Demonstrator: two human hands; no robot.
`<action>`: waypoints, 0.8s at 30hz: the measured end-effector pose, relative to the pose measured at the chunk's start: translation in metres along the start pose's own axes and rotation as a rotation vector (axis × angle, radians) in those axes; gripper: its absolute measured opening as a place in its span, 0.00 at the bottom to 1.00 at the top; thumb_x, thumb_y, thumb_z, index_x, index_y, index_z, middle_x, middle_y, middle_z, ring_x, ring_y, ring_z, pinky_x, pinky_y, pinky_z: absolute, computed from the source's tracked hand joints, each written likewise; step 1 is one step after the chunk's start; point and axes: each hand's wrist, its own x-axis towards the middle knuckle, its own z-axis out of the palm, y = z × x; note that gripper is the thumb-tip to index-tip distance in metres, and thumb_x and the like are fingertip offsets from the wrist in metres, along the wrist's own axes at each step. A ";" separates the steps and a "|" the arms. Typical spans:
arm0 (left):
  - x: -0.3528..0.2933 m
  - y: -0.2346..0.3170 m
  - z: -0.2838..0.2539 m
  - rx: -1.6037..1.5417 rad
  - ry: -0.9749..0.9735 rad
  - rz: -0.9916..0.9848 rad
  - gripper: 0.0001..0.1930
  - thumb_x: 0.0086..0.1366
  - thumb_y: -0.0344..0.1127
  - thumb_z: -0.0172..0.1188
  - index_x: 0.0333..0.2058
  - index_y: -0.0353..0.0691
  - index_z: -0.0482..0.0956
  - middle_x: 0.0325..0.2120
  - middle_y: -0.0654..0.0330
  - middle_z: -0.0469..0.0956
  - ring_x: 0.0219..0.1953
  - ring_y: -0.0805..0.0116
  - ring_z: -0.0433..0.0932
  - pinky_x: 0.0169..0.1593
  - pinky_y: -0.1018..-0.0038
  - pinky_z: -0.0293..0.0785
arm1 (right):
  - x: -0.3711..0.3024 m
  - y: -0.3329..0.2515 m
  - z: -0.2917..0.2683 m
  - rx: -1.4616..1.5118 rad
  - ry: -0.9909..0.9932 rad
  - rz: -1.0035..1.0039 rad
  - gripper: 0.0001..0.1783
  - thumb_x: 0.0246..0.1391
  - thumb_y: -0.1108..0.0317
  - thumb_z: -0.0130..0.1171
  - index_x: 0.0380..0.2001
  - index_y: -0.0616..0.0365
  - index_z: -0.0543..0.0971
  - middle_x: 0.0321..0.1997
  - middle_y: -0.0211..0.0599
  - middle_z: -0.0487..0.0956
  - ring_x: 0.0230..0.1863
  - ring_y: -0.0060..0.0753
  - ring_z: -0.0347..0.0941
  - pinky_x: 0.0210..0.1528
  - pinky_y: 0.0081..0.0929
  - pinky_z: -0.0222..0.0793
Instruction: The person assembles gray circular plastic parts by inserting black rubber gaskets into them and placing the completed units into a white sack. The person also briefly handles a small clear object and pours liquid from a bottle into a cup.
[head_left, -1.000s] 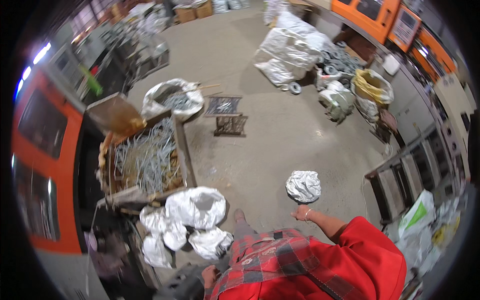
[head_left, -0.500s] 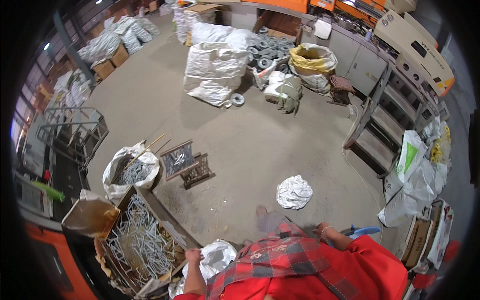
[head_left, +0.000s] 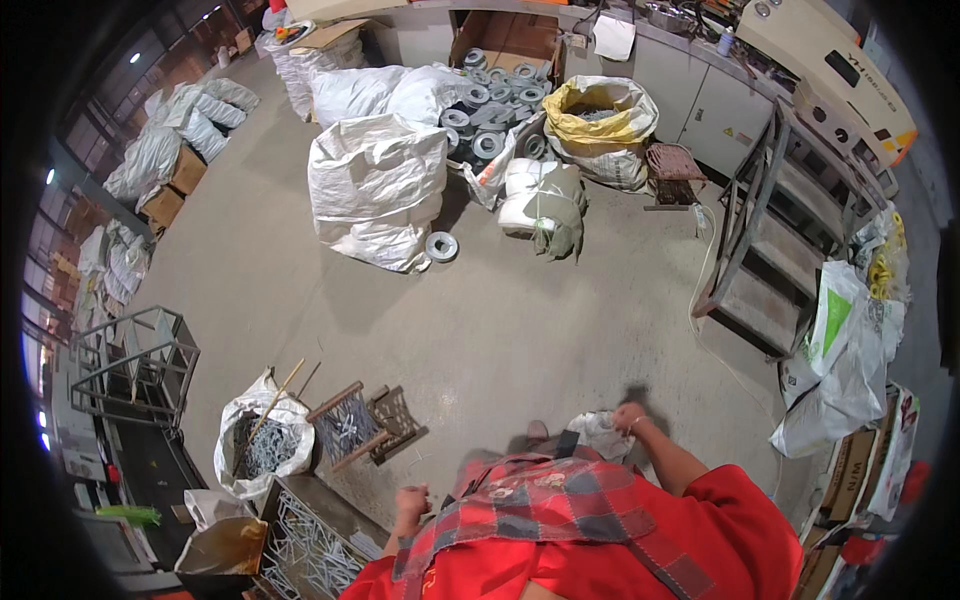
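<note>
- Far left: metal frame rack (head_left: 135,365), standing apart from the work.
- Low left: white sack (head_left: 262,445) full of bent metal rods, wooden stick poking out the top. Just beside it, rt side, a small wooden rack (head_left: 348,428) w/ a few rods across it.
- Bottom left: crate (head_left: 305,545) packed w/ the same rods, right below the sack.
- Left hand (head_left: 411,500): closed in a loose fist, near the crate's rt edge, not touching it. Can't tell if anything's inside the fist.
- Right hand (head_left: 632,419): fingers curled shut on the top of a crumpled white bag (head_left: 600,434). Bag sits on the floor (head_left: 520,330) just ahead of the person, near a foot.
- Step in hand, as I read it: grabbing the bag, w/ the other hand free by the rod crate.
- Next move calls for: a firm hold on the bag's bunched top so it doesn't slip or spill; contents not visible, so weight is a guess. Left hand would prob. need to open to help.
- Further back: big white sacks (head_left: 378,185), metal rings (head_left: 490,115), yellow sack (head_left: 598,115). Well apart from both hands.
- Rt side: metal steps (head_left: 775,255), more bags (head_left: 845,360).
</note>
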 end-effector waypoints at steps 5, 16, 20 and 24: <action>0.111 0.000 -0.030 -0.004 0.073 -0.149 0.17 0.52 0.45 0.62 0.37 0.41 0.81 0.29 0.55 0.80 0.34 0.61 0.79 0.37 0.69 0.75 | 0.074 -0.062 -0.107 0.410 0.301 0.125 0.10 0.46 0.65 0.56 0.24 0.60 0.80 0.19 0.39 0.79 0.19 0.28 0.75 0.24 0.29 0.72; 0.362 0.330 -0.030 0.147 -0.005 0.172 0.17 0.52 0.40 0.61 0.40 0.40 0.81 0.37 0.52 0.81 0.42 0.58 0.80 0.46 0.65 0.75 | 0.102 -0.101 -0.200 0.249 0.085 0.495 0.16 0.45 0.59 0.58 0.27 0.64 0.81 0.23 0.44 0.80 0.26 0.38 0.79 0.29 0.36 0.75; 0.365 0.553 -0.033 -0.018 -0.035 0.364 0.15 0.50 0.29 0.62 0.38 0.35 0.79 0.27 0.57 0.79 0.25 0.71 0.77 0.30 0.74 0.73 | 0.137 -0.072 -0.239 0.673 0.161 0.780 0.14 0.50 0.65 0.57 0.36 0.65 0.78 0.27 0.43 0.79 0.26 0.39 0.79 0.20 0.38 0.74; 0.364 0.669 -0.019 -0.362 -0.016 0.473 0.08 0.51 0.26 0.61 0.32 0.34 0.77 0.22 0.62 0.76 0.20 0.75 0.71 0.23 0.78 0.70 | 0.218 -0.083 -0.334 0.405 -0.005 0.719 0.14 0.48 0.67 0.56 0.37 0.63 0.78 0.30 0.42 0.80 0.26 0.38 0.79 0.24 0.37 0.74</action>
